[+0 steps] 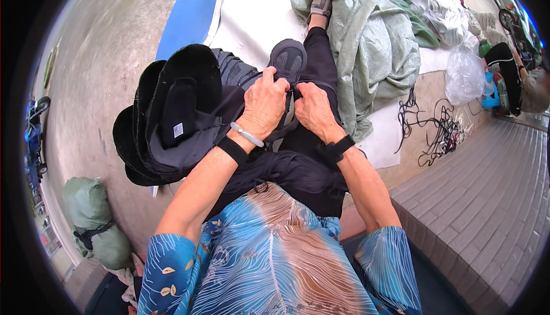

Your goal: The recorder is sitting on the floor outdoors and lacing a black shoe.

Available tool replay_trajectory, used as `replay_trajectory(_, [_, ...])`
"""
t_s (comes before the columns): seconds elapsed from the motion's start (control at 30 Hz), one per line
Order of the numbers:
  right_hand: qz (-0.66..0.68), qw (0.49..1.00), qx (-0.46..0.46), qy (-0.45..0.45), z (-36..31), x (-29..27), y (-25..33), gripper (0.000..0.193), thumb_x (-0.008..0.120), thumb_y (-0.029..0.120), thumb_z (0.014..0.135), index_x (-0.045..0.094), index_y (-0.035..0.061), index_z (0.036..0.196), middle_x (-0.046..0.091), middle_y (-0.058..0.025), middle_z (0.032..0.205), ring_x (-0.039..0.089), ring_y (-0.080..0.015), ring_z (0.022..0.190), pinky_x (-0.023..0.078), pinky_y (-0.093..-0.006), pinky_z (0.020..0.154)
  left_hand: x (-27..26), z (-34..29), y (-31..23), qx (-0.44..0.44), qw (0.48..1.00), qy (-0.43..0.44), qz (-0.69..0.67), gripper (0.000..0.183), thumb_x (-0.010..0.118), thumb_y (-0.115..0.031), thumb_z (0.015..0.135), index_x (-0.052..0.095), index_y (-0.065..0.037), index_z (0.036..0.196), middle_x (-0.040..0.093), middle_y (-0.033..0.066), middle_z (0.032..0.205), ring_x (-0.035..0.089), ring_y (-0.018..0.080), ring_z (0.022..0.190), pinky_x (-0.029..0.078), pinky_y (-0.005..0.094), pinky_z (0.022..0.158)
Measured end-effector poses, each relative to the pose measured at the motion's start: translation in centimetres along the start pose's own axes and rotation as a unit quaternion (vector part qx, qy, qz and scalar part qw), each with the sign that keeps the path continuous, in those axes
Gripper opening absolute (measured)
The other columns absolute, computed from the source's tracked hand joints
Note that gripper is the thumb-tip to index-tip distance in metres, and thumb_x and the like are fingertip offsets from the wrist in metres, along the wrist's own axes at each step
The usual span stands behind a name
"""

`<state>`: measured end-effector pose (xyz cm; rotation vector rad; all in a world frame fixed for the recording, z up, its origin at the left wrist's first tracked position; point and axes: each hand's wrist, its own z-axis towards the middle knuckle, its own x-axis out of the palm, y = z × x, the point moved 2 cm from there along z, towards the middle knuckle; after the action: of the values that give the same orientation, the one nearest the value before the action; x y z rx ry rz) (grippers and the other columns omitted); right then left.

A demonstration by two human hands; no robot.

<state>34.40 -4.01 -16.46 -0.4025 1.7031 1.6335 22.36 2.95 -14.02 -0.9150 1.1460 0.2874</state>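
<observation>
- Head view, and here we are at the lap: a charcoal-and-black shoe with a mesh toe [288, 60] sits between the hands, over the thighs, toe pointing away from the body
- The left hand [264, 103] is curled tight, thumb and finger pinching beside the shoe's throat; the right hand [315, 110] is bunched just opposite, its fingertips closed on what looks like a thin black lace [294, 87]
- So the step in hand, by my reading, is lace work, perhaps tying or threading, with the knuckles nearly meeting over the shoe
- The next move seems to call for a firm pinch on both sides and an even pull, with the shoe held steady on the lap
- Close by on the left, a stack of black padded shoe uppers with rounded flaps [195, 83] leans against the shoe, one showing a small white label [177, 130]
- Now the awkward bits: the fingers cover the lace's path, so whether there is a knot, a loop or an eyelet I cannot tell; the shoe's heel is lost behind hands and dark cloth
- Up ahead, a crumpled grey-green woven tarp [372, 57] hides part of the outstretched leg, and the far-right person [504, 80] is squeezed and cut by the lens rim
</observation>
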Motion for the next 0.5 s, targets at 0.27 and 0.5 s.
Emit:
replay_trajectory(0.27, [0.025,0.997,0.056,0.049,0.49,-0.02,-0.40,0.029,0.051,0.000,0.070,0.060,-0.0062,0.097,0.061,-0.0279,0.093,0.058,-0.0437,0.093,0.046,-0.0474,0.084,-0.44,-0.03,0.36,0.001,0.999,-0.004,-0.040,0.010,0.063,-0.007,0.077,0.065,-0.009,0.086,0.053,0.0202,0.118,0.063,0.0377,0.090,0.054,0.0431,0.073])
replay_trajectory(0.5, [0.037,0.999,0.028,0.004,0.12,0.07,-0.24,0.024,0.049,0.000,0.070,0.059,-0.0061,0.091,0.061,-0.0249,0.085,0.059,-0.0417,0.083,0.047,-0.0457,0.076,-0.54,-0.51,-0.19,0.020,1.000,0.001,-0.002,0.021,0.067,-0.009,0.075,0.067,-0.009,0.096,0.050,0.0215,0.121,0.062,0.0369,0.095,0.054,0.0430,0.077])
